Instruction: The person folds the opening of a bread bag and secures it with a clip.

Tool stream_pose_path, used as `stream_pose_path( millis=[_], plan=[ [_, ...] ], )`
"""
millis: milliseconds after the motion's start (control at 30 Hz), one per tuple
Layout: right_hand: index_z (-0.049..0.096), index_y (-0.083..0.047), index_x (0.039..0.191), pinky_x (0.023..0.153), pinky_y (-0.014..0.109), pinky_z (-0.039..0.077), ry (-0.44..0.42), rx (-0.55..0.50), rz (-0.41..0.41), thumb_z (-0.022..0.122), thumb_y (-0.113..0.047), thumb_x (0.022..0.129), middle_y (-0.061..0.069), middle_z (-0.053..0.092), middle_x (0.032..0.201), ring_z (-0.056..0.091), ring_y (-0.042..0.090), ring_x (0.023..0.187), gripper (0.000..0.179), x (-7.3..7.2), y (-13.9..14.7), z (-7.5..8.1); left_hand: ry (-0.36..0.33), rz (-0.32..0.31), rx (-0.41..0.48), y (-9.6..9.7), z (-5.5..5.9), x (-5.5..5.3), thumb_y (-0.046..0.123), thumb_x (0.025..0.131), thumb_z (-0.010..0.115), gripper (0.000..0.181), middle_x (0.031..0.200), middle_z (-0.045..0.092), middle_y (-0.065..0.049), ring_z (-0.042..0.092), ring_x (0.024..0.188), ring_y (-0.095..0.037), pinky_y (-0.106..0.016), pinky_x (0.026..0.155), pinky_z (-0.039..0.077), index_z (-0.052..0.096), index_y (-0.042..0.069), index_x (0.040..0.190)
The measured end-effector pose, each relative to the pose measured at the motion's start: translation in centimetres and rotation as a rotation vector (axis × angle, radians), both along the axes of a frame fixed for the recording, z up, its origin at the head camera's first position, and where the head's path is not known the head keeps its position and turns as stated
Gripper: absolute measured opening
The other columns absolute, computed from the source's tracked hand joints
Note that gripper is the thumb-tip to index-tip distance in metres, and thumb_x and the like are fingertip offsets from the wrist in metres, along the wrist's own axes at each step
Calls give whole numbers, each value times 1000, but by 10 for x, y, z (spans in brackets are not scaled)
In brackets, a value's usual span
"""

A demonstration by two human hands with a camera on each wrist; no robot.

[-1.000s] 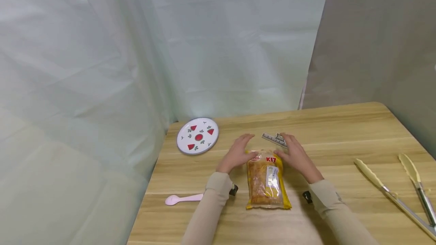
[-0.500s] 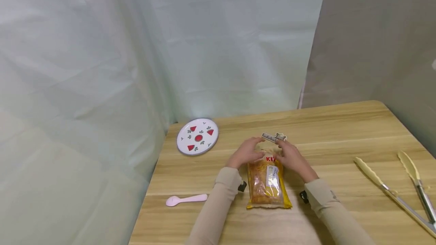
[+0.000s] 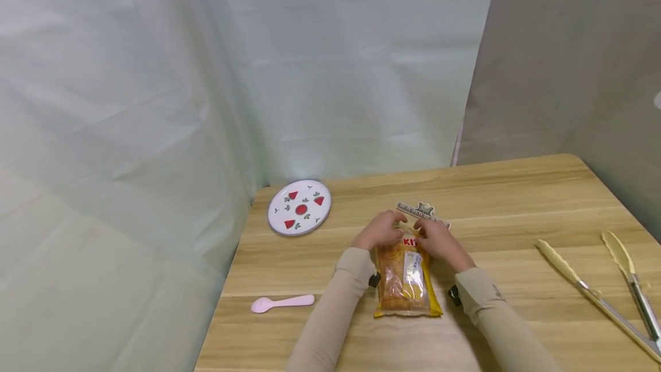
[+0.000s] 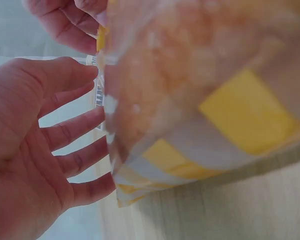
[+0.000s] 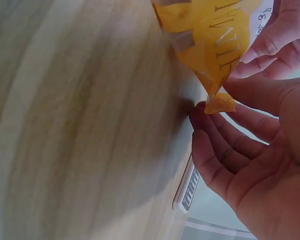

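Observation:
A clear and yellow bag of bread [image 3: 405, 283], with red lettering and a white label, lies flat on the wooden table. Its top end points away from me. In the head view my left hand [image 3: 381, 230] pinches that top edge on the left side. My right hand [image 3: 440, 241] pinches it on the right. The left wrist view has the left thumb and fingers [image 4: 77, 135] at the bag's end. In the right wrist view, the right hand [image 5: 260, 140] has a yellow corner between thumb and fingers. A clip [image 3: 423, 209] with a piano-key pattern lies just beyond both hands.
A white plate [image 3: 281, 202] with watermelon pictures sits at the back left of the table [image 3: 490, 200]. A pink spoon [image 3: 284, 302] lies left of the left forearm. Tongs [image 3: 594, 297] with cream tips lie spread at the right. Pale curtains hang behind.
Both hands have moved inward and closed in on the bag's top edge, the left hand going rightward. The bag, clip, plate, spoon and tongs have stayed in place.

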State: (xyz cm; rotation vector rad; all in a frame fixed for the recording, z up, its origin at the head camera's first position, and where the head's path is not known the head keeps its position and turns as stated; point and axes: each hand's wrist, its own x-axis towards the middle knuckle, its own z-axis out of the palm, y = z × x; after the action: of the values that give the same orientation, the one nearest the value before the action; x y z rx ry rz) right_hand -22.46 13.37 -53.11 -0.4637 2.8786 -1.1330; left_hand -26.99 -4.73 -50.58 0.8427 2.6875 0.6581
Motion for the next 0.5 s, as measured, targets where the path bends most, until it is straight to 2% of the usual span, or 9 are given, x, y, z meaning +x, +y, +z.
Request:
stream_pose_path(
  millis=[233, 500],
  plan=[
    [68, 4, 95, 73, 44, 55, -15, -1, -13, 67, 5, 84, 13, 68, 85, 63, 30, 81, 11, -2, -1, -1, -15, 17, 5, 5, -4, 2, 4, 89, 66, 34, 116, 70, -10, 63, 102, -21, -30, 89, 50, 68, 5, 124],
    [69, 3, 88, 62, 35, 52, 2, -32, -20, 63, 9, 79, 12, 66, 81, 58, 22, 71, 13, -6, 0, -3, 11, 51, -15, 7, -3, 4, 1, 89, 66, 32, 118, 70, -8, 63, 105, -21, -30, 90, 50, 71, 7, 121]
  ],
)
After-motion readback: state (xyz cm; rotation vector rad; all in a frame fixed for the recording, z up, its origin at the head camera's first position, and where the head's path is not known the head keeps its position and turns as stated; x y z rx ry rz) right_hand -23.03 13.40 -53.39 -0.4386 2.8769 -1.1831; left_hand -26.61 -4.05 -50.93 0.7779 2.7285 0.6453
